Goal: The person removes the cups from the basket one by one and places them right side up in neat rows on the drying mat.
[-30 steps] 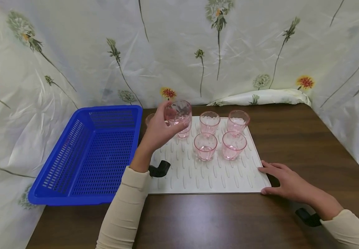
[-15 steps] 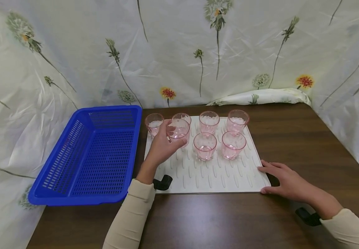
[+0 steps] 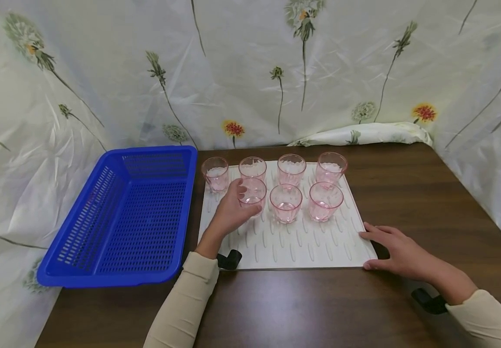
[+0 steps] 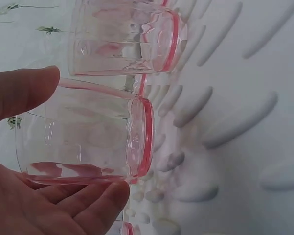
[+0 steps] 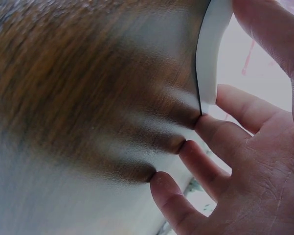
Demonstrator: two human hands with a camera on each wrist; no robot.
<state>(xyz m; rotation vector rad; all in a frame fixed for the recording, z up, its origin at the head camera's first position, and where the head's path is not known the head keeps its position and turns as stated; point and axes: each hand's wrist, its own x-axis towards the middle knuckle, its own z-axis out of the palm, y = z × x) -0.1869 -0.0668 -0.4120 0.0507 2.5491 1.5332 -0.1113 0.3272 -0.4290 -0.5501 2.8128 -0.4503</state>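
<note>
My left hand point(image 3: 229, 212) holds a clear pink-tinted glass point(image 3: 254, 195) upright by its sides, thumb on one side and fingers on the other. In the left wrist view the base of this glass point(image 4: 88, 137) is at or just above the ribbed white mat point(image 3: 276, 249); I cannot tell if it touches. Behind it stands a matching glass point(image 3: 252, 166), and to its right another glass point(image 3: 286, 205). My right hand point(image 3: 400, 256) rests at the mat's front right corner. In the right wrist view its thumb and a finger touch the mat point(image 5: 213, 54), while other fingertips point(image 5: 164, 183) rest on the table.
A blue perforated plastic basket point(image 3: 117, 278) stands left of the mat. Several more pink glasses form a back row, with one glass point(image 3: 326, 203) at the front row's right. The brown wooden table point(image 3: 302, 309) meets a flowered cloth point(image 3: 241, 87) behind and at the sides.
My left hand has brought the glass down and toward me, from above the back row to the front row's left end. My right hand stays at the mat's corner.
</note>
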